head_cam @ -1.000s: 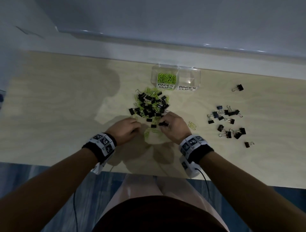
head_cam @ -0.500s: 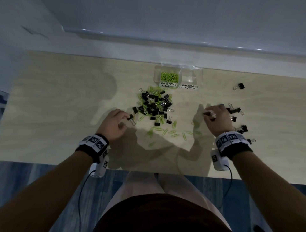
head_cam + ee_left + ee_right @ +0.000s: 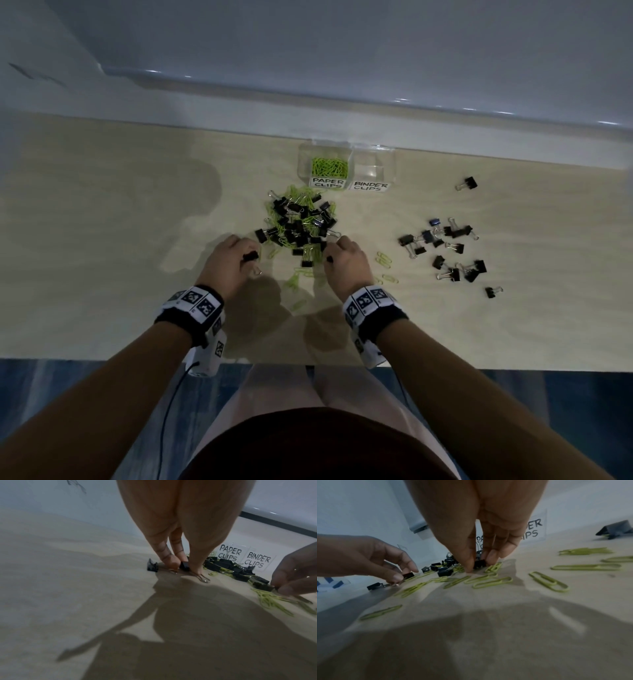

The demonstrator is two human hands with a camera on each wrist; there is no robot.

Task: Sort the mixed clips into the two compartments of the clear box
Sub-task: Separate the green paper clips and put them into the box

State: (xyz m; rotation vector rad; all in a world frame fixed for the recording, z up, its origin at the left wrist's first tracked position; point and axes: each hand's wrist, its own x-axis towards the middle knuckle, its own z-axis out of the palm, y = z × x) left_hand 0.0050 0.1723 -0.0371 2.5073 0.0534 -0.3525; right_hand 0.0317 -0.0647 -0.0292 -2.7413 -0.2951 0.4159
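Note:
A mixed pile (image 3: 299,222) of black binder clips and green paper clips lies in front of the clear box (image 3: 390,164). The box's left compartment, labelled PAPER CLIPS, holds green paper clips (image 3: 329,166); its right one, labelled BINDER CLIPS, looks bare. My left hand (image 3: 233,260) pinches a black binder clip (image 3: 184,565) at the pile's near left edge on the table. At the pile's near right edge, my right hand (image 3: 346,263) pinches another black binder clip (image 3: 479,563) between thumb and fingers. Loose green paper clips (image 3: 493,582) lie around both hands.
A separate group of black binder clips (image 3: 445,250) lies on the wooden table (image 3: 102,257) to the right, with one stray clip (image 3: 469,183) further back. A second loose binder clip (image 3: 151,566) lies left of my left fingers. A white wall edge runs behind the box.
My right hand has come back from the binder clip group on the right to the pile and pinches a clip. The left hand has stayed at the pile's near left edge.

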